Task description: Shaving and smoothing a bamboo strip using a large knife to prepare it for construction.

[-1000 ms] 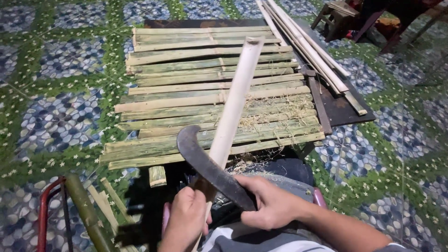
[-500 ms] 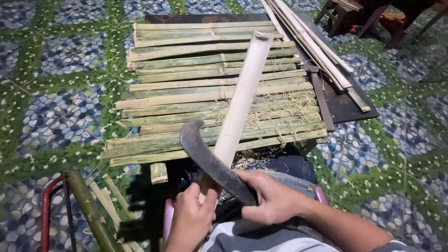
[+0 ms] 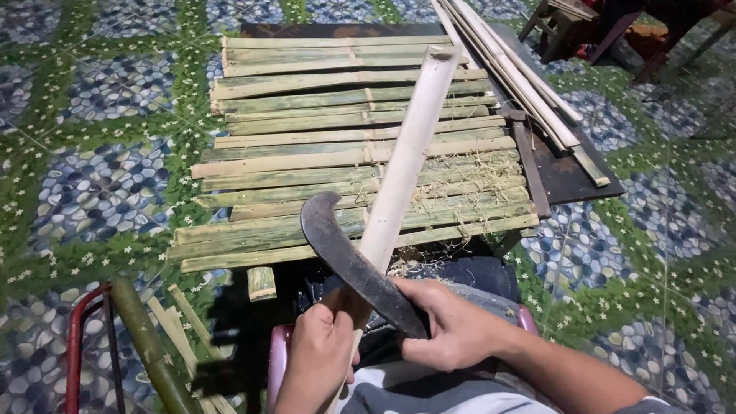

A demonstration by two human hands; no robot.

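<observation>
My left hand grips the near end of a long pale bamboo pole that slants up and away over the floor. Across that pole lies a dark curved blade with a hooked tip pointing left; my right hand is closed on its handle end. The blade's edge rests against the pole just above my left hand. Beyond the pole lies a row of split green bamboo slats laid side by side on the floor, with thin shavings scattered over their right part.
Several long pale strips lie diagonally on a dark board at the right. A red metal frame and a green bamboo stick stand at lower left. The floor is green-and-blue patterned tile. A wooden stool stands at top right.
The pole and blade have stayed together in my hands with only a small shift; the blade sits at nearly the same spot on the pole.
</observation>
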